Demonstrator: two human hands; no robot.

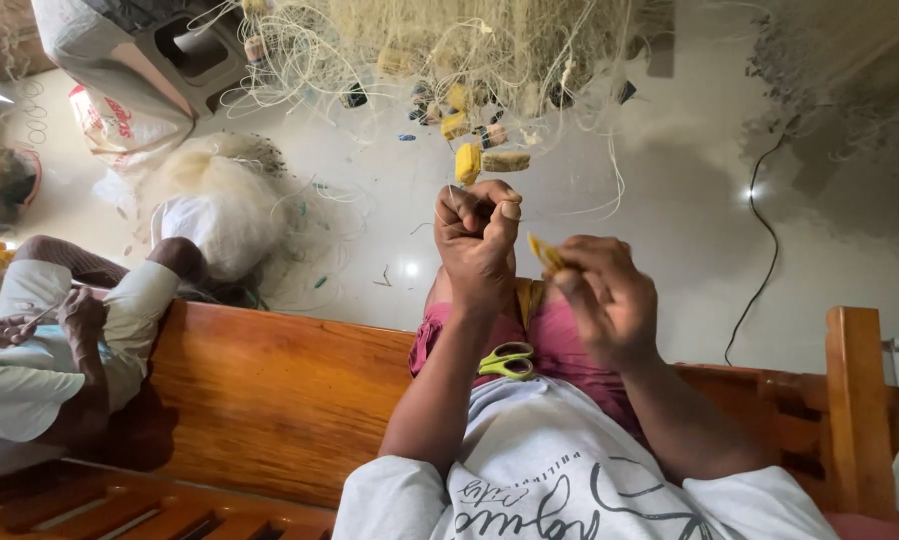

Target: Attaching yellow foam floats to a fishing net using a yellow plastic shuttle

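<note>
Lap: I see a white shirt (560, 480) with dark lettering nearest the camera, and pink cloth (570, 345) over the knees beyond it.
Scissors: a pair of scissors with yellow-green handles (508, 361) lies on the pink cloth, between my two forearms, touching neither hand.
Left hand: my left hand (478, 240) is curled into a tight fist, thumb pressed against the forefinger, pinching thin pale line; I cannot make out the strand itself inside the fist.
Right hand: my right hand (610, 295) has its fingertips pressed together on a small yellow netting needle (544, 252), whose tip sticks out toward the left hand.
Gap: the two hands are near each other but not touching.
Net: the fishing net (470, 50) hangs in a pale tangled mass just beyond the left fist, with yellow floats (468, 162) and darker ones strung along it; the nearest float sits just past the knuckles.
Bench: I am seated on a varnished wooden bench (270, 400), with a post (855, 400) on the right.
Neighbour: another person in white sleeves (30, 350) sits to the left, hands together on something thin.
Floor: a pale shiny floor (670, 220) lies beyond, with a white bundle of netting (220, 210) and a black cable (765, 250) on it.
</note>
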